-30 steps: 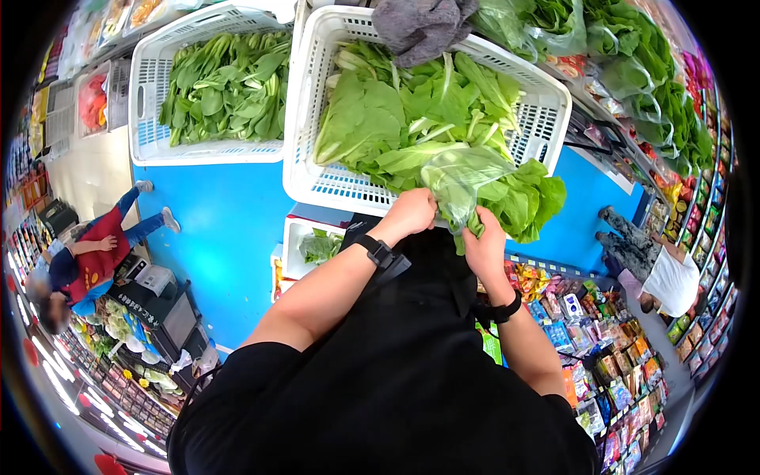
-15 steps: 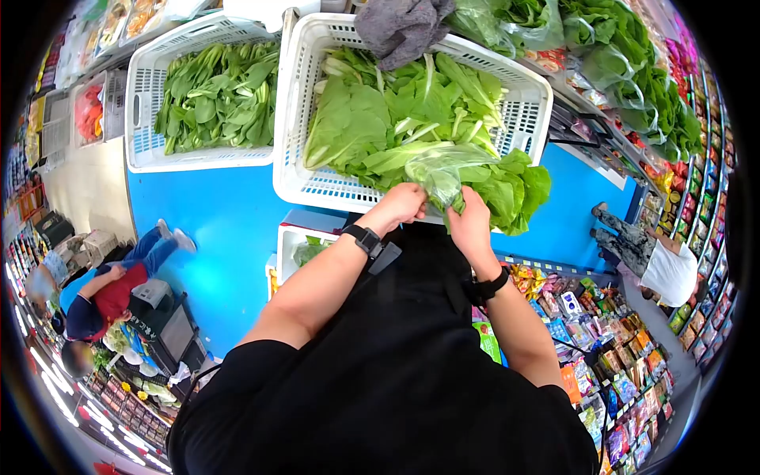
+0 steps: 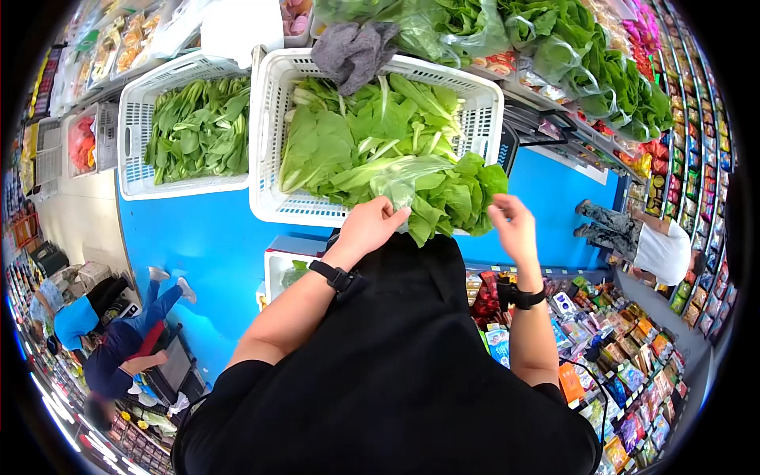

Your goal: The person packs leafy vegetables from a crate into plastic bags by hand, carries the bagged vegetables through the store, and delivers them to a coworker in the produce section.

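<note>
My left hand (image 3: 370, 228) pinches the edge of a clear plastic bag (image 3: 402, 184) at the near rim of the middle white basket (image 3: 267, 207). The bag lies round part of a bunch of leafy greens (image 3: 463, 194), whose leaves spread to the right over the rim. My right hand (image 3: 514, 226) is off the bag, just right of the leaves, with its fingers apart and nothing in them. More loose greens (image 3: 321, 150) fill the basket behind the bag. A dark grey cloth (image 3: 354, 57) hangs over the basket's far edge.
Another white basket (image 3: 131, 186) with greens stands at the left. Bagged greens (image 3: 586, 67) line the back right. A white box (image 3: 273, 273) is below the middle basket. Packaged goods (image 3: 625, 380) fill shelves at the lower right. People are at the far left, and a person (image 3: 663, 252) is at the right.
My right hand has let go of the bag and moved right, its fingers spreading. My left hand still holds the bag. The baskets appear lower and further left in view. People at the left have shifted.
</note>
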Available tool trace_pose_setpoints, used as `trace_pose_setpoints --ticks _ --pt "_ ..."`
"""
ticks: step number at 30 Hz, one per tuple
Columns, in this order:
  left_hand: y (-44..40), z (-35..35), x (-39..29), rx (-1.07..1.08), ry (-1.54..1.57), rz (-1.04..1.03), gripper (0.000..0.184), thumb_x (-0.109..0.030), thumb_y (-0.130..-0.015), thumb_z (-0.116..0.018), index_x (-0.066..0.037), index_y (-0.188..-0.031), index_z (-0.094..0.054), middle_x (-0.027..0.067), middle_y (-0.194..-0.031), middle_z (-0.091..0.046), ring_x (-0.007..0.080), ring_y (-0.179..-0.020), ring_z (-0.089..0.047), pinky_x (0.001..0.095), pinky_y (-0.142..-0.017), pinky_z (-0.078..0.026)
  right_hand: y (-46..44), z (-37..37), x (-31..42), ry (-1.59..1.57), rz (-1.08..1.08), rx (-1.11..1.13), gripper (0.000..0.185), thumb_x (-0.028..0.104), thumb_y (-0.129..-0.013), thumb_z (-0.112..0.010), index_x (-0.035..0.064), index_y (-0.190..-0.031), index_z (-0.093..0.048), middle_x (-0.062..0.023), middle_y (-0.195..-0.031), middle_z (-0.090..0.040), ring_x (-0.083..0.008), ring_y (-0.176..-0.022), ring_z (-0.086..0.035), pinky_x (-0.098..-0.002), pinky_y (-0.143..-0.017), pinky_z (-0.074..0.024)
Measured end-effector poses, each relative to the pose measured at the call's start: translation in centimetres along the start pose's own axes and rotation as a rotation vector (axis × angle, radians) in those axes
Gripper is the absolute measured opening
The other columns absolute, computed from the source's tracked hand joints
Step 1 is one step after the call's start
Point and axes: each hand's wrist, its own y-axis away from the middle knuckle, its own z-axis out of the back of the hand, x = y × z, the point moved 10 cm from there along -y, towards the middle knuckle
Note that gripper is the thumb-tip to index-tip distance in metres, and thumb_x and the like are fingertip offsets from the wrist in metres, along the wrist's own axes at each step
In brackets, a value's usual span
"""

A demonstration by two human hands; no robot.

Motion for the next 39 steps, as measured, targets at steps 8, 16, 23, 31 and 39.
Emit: trace_pose_setpoints --ticks 8,16,23,31,39 --pt "-0.2 -2.1 -2.6 -0.1 -0.258 0.132 0.03 -0.034 -0.091 -0.071 -0.004 -0.095 -0.071 0.0177 -0.088 -0.076 0.0393 -0.087 -0.073 0.0486 -0.076 -0.058 -5.3 3.0 -11.8 -0.29 -0.28 0.013 0.012 0.01 -0.099 -0.064 0.0023 -0.107 -0.07 -0.0045 -0.088 -0.072 -0.0125 -0.078 -0.071 -0.028 -0.065 -0.0577" --pt "0.4 -2.0 2.3 -0.515 0.267 0.225 0.031 -0.009 -0.093 -0.063 -0.004 -0.124 -0.06 0.0076 -0.084 -0.068 0.0225 -0.079 -0.067 0.0362 -0.073 -0.052 -9.2 -2.1 -10.5 0.046 -0.055 0.476 0.022 0.011 -0.094 -0.062 -0.0015 -0.108 -0.073 -0.0185 -0.08 -0.076 -0.0243 -0.072 -0.077 -0.0386 -0.07 -0.06" --pt "-1.1 -3.8 -6.5 -0.458 1.138 -0.009 0.026 -0.003 -0.098 -0.054 -0.008 -0.124 -0.053 0.0005 -0.087 -0.057 0.0146 -0.078 -0.057 0.0316 -0.075 -0.049 -11.8 -2.2 -7.3 0.015 0.06 0.527 0.026 0.016 -0.09 -0.063 -0.002 -0.108 -0.072 -0.0185 -0.081 -0.073 -0.0302 -0.081 -0.075 -0.0412 -0.078 -0.0566" --pt "0.8 0.8 -1.6 -0.546 1.348 0.115 0.025 -0.022 -0.103 -0.061 -0.009 -0.123 -0.055 0.0012 -0.092 -0.058 0.0139 -0.077 -0.055 0.0313 -0.075 -0.05 -14.5 -4.8 -6.7 -0.442 0.008 0.571 0.021 0.019 -0.091 -0.07 -0.0001 -0.101 -0.071 -0.0141 -0.089 -0.076 -0.0216 -0.083 -0.072 -0.0356 -0.078 -0.0559" --pt "2.2 -0.1 -0.8 -0.583 1.441 0.134 0.028 -0.027 -0.103 -0.057 -0.008 -0.123 -0.055 0.0045 -0.097 -0.058 0.0154 -0.081 -0.058 0.033 -0.076 -0.052 -11.5 -7.1 -4.5 0.141 0.198 0.712 0.032 0.026 -0.088 -0.071 -0.0021 -0.101 -0.077 -0.0187 -0.086 -0.076 -0.024 -0.08 -0.074 -0.0364 -0.076 -0.0577"
